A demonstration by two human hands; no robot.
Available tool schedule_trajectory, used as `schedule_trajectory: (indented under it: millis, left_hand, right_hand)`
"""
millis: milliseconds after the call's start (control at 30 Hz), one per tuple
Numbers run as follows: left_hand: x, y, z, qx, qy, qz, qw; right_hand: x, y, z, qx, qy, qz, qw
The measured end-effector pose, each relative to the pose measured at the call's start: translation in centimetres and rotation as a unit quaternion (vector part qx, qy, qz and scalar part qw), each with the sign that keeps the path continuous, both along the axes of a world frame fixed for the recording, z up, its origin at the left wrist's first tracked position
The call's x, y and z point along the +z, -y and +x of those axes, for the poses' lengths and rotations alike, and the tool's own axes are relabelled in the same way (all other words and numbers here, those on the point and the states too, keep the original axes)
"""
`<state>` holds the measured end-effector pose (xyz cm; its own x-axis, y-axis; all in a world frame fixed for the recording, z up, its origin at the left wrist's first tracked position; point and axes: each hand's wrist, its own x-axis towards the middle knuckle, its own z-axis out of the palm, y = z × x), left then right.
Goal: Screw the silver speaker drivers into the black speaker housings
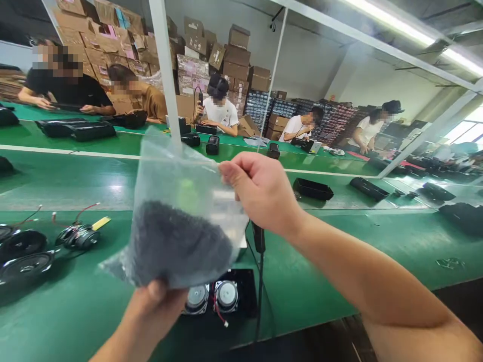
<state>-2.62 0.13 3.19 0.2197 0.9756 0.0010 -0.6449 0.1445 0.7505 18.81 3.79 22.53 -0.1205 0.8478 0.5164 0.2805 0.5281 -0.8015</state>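
- A clear plastic bag (183,216) is up in the air above the near green table (320,291), in front of the person; dark fill (181,249) takes up its lower part, the pieces too fine to tell apart.
- The right hand (262,193) is closed on the bag's upper right edge, pinching the plastic between thumb and fingers.
- The left hand (160,306) grips the bag's bottom from below, its thumb on the near side.
- Below the bag, partly hidden by it and the left hand, a black panel (247,291) lies on the table with 2 round speakers (226,295) showing; a red wire (219,310) runs beside the right-hand speaker.
- Just right of the bag, under the right wrist, is a black tool (259,237), partly covered.
- Near the table's left end lie larger black speakers (28,261) and a small motor-like part (79,236) with a yellow strip (101,223).
- Beyond, black cases (313,189) lie on a long green strip (83,183).
- Across it, 5 people are at a far bench (151,138); a person in a white shirt (221,113) holds an upright tool (199,103).
- Behind them, cardboard boxes (236,55) are piled against the wall.
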Motion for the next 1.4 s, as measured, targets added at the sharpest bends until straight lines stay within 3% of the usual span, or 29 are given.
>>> schedule_trajectory:
  millis: [67, 133, 333, 433, 567, 767, 933, 1167, 1400]
  left_hand:
    - [1.6, -2.2, -2.2, 0.132, -0.035, -0.015, 0.991]
    - [3.2, -3.9, -3.1, 0.162, -0.047, -0.023, 0.985]
    - [6.0, -7.1, -3.3, 0.123, -0.046, -0.01, 0.991]
    - [6.9, -8.2, -2.9, 0.111, -0.054, 0.004, 0.992]
    - [7.4, -9.6, -1.9, 0.119, -0.072, 0.013, 0.99]
    - [6.9, -10.6, 0.4, 0.14, -0.109, 0.013, 0.984]
    - [7.3, -10.6, 1.2, 0.173, -0.156, 0.021, 0.972]
    - [8.4, -11.1, 1.6, 0.238, -0.258, 0.041, 0.935]
    - [9.7, -11.5, 2.1, 0.232, -0.287, 0.072, 0.927]
  right_hand:
    - [-1.0, -2.8, -0.8, 0.038, 0.017, -0.031, 0.999]
    - [-1.4, -5.0, -1.2, 0.065, 0.038, -0.047, 0.996]
    - [-0.1, -8.5, -1.4, 0.102, 0.159, -0.076, 0.979]
    - [0.5, -9.0, -0.4, 0.069, 0.23, -0.089, 0.967]
    - [0.4, -9.3, 0.9, -0.015, 0.308, -0.068, 0.949]
    - [-0.2, -10.4, 2.1, -0.064, 0.398, -0.064, 0.913]
    - [-0.6, -11.2, 3.0, -0.064, 0.456, -0.074, 0.885]
    - [-0.3, -11.8, 4.0, -0.05, 0.496, -0.08, 0.863]
    - [-0.1, -11.7, 4.6, -0.045, 0.523, -0.078, 0.848]
